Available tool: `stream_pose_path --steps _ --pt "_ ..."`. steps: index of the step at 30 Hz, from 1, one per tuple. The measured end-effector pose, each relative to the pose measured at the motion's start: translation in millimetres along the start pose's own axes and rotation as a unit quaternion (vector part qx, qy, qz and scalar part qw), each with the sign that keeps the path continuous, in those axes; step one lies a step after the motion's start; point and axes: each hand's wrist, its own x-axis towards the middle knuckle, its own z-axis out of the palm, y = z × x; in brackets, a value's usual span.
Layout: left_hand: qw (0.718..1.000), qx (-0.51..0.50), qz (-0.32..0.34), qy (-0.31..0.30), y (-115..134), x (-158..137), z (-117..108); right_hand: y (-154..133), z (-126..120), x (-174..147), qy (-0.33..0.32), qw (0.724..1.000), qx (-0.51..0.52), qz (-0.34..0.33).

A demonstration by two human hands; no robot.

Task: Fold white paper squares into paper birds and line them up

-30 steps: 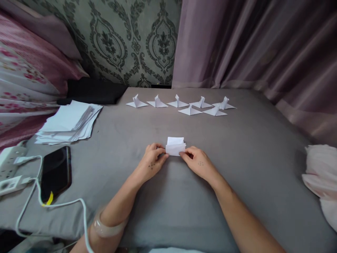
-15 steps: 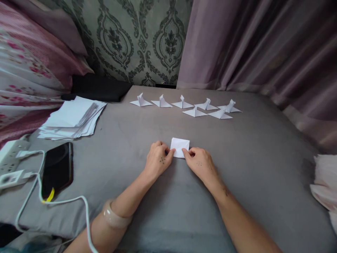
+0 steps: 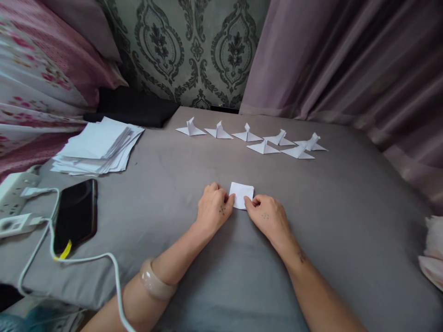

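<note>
A small folded square of white paper (image 3: 241, 193) is held near the middle of the grey cloth surface. My left hand (image 3: 215, 206) pinches its lower left corner between thumb and curled fingers. At the lower right corner, my right hand (image 3: 268, 213) grips the paper the same way, thumb on top. The undersides of the fingers are hidden. Beyond the hands stand several folded white paper figures (image 3: 247, 133) with pointed wings, in a row with two more, such as this figure (image 3: 264, 147), in front.
A stack of white paper sheets (image 3: 93, 143) lies at the left, before a folded black cloth (image 3: 138, 107). Nearer are a dark phone (image 3: 76, 214), a white power strip (image 3: 14, 193) and a white cable (image 3: 93, 258) crossing by my left forearm. Purple curtains (image 3: 311, 60) hang behind.
The view has shifted slightly, so most things sit a little further right. Both hands keep hold of the folded paper, whose outline has changed slightly.
</note>
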Motion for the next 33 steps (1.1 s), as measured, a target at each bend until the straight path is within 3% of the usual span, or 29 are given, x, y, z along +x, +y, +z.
stream_pose_path --steps 11,19,33 --pt "1.000 0.009 0.024 0.003 -4.7 -1.1 3.8 -0.1 -0.1 1.1 -0.020 1.000 -0.018 0.008" --pt "0.996 0.053 0.072 0.025 -7.1 -2.6 6.5 -2.5 3.5 -2.0 -0.017 0.995 -0.096 -0.027" --pt "0.998 0.030 0.052 0.002 -6.0 -2.7 4.1 -3.6 1.8 -1.8 -0.034 0.994 -0.100 -0.020"
